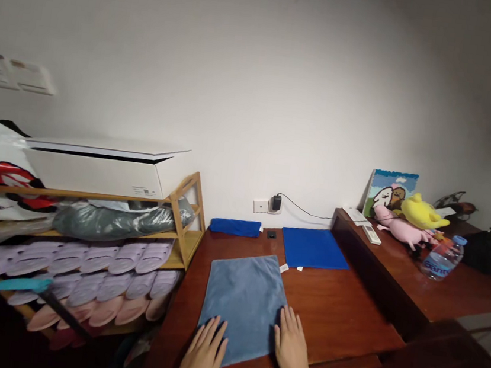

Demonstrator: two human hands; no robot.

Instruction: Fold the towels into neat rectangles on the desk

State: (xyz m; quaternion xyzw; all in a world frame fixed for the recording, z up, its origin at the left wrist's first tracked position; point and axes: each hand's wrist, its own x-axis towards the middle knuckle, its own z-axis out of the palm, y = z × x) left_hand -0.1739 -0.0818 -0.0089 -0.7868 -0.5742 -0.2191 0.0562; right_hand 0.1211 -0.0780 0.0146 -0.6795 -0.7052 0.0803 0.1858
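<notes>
A grey-blue cloth (243, 303) lies spread out flat on the reddish-brown wooden table (322, 319), turned slightly at an angle. On its near left corner rests my left hand (203, 355), fingers stretched out and a little apart. My right hand (291, 342) lies flat along the cloth's near right edge, its fingers extended. Neither hand grips anything. Behind the cloth, near the wall, is a rolled or folded bright blue cloth (235, 227). Another bright blue cloth (314, 248) lies flat to the right of it, with small white tags at its front edge.
Left of the table stands a wooden rack (185, 218) with a white box (95, 171) and rows of slippers (100, 256). To the right, a higher surface holds a water bottle (443, 259), plush toys (421, 211) and a remote (372, 235). A plugged-in charger (276, 202) trails a cable.
</notes>
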